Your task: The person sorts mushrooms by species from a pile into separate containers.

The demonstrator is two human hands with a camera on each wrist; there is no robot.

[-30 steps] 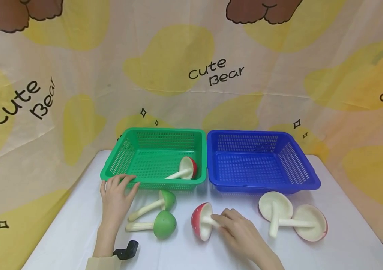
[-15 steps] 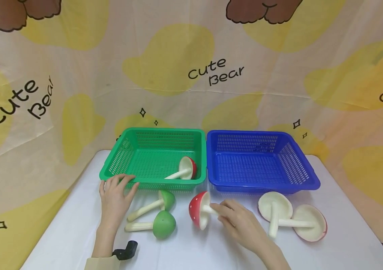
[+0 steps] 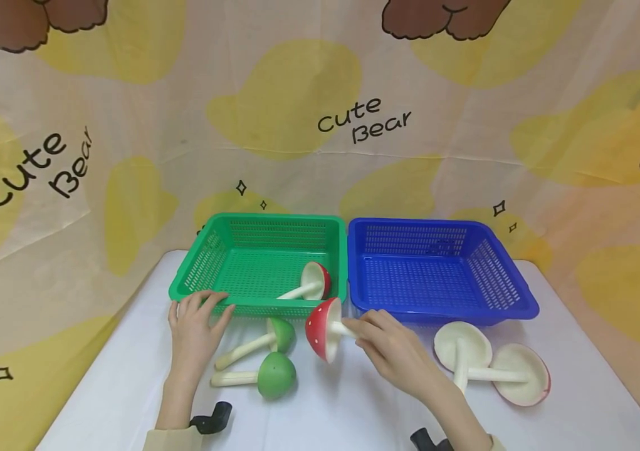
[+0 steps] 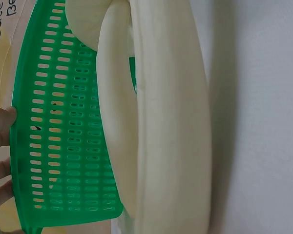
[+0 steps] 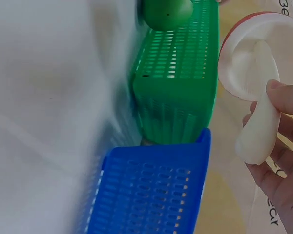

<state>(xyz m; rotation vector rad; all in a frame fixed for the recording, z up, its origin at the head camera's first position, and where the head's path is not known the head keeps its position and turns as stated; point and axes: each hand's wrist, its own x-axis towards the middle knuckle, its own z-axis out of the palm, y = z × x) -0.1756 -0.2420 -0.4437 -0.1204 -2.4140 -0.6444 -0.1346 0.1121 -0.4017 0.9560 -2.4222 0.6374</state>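
Observation:
My right hand (image 3: pixel 395 351) pinches the white stem of a red-capped toy mushroom (image 3: pixel 320 329), held above the table before the green basket (image 3: pixel 274 307). In the right wrist view, thumb and fingers close round that stem (image 5: pixel 259 141), its cap tilted sideways. My left hand (image 3: pixel 192 332) grips the green basket's front rim at its left corner, thumb outside and fingers over the edge. Inside that basket lies another red mushroom (image 3: pixel 316 280). Two green-capped mushrooms (image 3: pixel 276 376) lie between my hands. Their pale stems (image 4: pixel 171 117) loom large in the left wrist view.
A blue basket (image 3: pixel 438 310) stands right beside the green one, with nothing seen in it. Two more red-edged mushrooms (image 3: pixel 523 376) lie cap-hollow up at the right, touching. A printed cloth (image 3: pixel 274 94) hangs behind the white table (image 3: pixel 573 388).
My right hand has lifted the red mushroom and carried it forward and left, toward the green basket. My left hand has stayed at the rim.

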